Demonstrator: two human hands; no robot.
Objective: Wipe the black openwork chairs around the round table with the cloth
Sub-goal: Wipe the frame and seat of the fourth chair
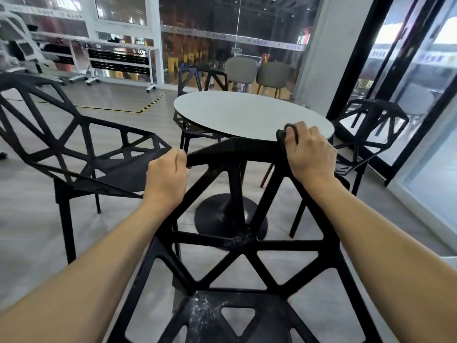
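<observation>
Black chairs (237, 238), white table (247, 112)

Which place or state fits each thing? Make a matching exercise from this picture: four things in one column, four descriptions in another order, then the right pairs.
Things
1. cloth
2. left hand
3. round table
4. grey chairs

Descriptions
A. stand behind the table, by the glass
B. grips the left corner of the near chair back
C. pale top on a black pedestal
D. dark, bunched under the right hand on the chair's top right corner

Pairs: 1-D, 2-B, 3-C, 4-A
</observation>
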